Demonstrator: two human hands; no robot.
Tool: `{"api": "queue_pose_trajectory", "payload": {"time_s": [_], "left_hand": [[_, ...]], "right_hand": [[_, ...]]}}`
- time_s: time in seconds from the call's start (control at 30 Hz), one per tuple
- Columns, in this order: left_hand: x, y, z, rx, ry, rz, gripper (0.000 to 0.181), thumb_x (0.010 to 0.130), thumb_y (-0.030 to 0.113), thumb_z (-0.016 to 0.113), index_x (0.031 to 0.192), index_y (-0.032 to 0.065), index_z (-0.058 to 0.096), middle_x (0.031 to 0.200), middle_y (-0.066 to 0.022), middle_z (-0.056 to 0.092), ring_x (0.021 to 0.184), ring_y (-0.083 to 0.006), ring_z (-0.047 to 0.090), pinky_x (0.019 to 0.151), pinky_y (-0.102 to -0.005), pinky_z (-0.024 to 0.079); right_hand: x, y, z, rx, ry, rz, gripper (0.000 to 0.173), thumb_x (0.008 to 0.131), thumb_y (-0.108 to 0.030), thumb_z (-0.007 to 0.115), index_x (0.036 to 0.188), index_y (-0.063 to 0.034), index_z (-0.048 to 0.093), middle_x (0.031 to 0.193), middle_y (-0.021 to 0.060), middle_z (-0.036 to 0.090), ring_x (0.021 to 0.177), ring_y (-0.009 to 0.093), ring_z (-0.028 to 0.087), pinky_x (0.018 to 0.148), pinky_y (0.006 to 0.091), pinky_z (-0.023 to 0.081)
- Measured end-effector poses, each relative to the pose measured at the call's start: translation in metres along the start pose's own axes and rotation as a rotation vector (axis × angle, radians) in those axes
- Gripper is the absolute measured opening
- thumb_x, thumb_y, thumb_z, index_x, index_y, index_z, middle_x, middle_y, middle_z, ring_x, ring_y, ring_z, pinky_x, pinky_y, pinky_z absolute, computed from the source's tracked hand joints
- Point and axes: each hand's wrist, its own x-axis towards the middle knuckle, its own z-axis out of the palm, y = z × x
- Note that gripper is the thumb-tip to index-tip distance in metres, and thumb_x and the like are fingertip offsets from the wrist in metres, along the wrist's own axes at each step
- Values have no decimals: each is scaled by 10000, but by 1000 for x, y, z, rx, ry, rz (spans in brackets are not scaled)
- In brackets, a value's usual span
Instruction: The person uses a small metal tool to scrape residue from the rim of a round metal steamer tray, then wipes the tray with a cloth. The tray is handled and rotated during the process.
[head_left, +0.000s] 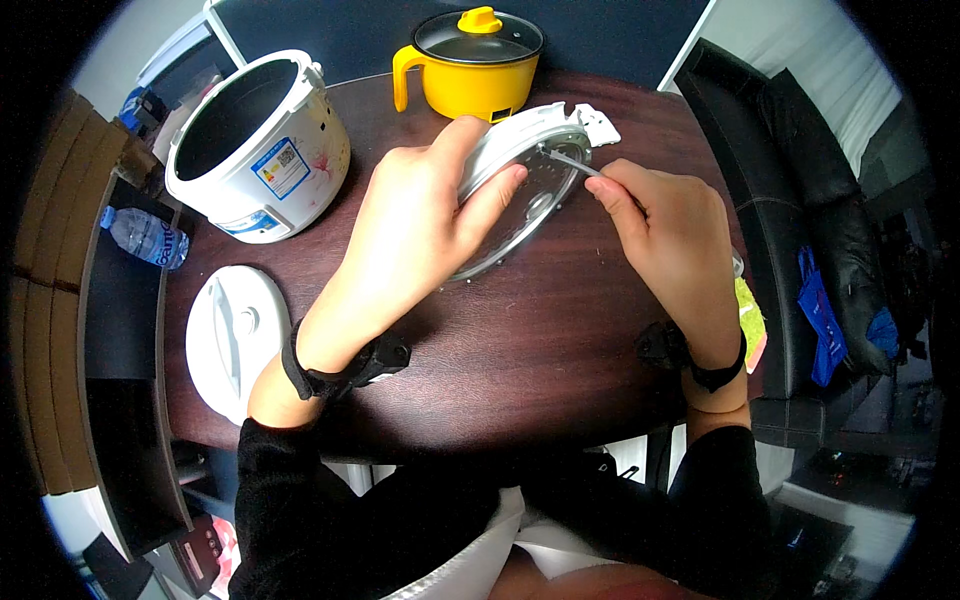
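My left hand (424, 206) grips the white rim of a rice cooker lid part (536, 196), tilted up above the table with its shiny inner plate turned toward my right side. A white hinge-like plastic piece (598, 125) sticks out at its far end. Between thumb and fingers my right hand (660, 214) holds a slim metal tool (571, 160), perhaps a screwdriver; its tip meets the inside of the rim near that end. The tool's handle is hidden in my palm. To the left stands the white rice cooker body (319, 161), lidless, its dark inside showing.
An oval white lid cover (232, 341) lies by the left edge of the dark wood table (510, 375). At the back stands a yellow electric pot (476, 82) with a glass lid. A water bottle (148, 236) is at the left; a black sofa (787, 187) is at the right.
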Motion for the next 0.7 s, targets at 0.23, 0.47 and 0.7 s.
{"api": "queue_pose_trajectory", "payload": {"time_s": [0.23, 0.47, 0.7], "left_hand": [[0, -2, 0, 24, -1, 26, 264, 861, 208, 699, 989, 2, 596, 617, -141, 612, 503, -203, 620, 473, -299, 434], [1, -1, 0, 36, 21, 45, 268, 858, 213, 700, 977, -3, 594, 603, -151, 601, 491, -225, 612, 472, -310, 432], [2, -6, 1, 43, 35, 40, 260, 856, 219, 700, 955, 1, 599, 608, -154, 606, 508, -240, 626, 478, -314, 438]], "right_hand": [[8, 9, -8, 58, -38, 3, 233, 882, -288, 620, 775, -86, 666, 633, 120, 608, 580, 308, 612, 517, 388, 438], [10, 15, -3, 155, -121, 37, 222, 893, -263, 604, 801, -75, 677, 659, 136, 616, 603, 315, 614, 537, 392, 439], [16, 28, 10, 510, -268, 27, 276, 937, -243, 556, 799, -27, 658, 568, 83, 569, 518, 193, 554, 526, 331, 411]]}}
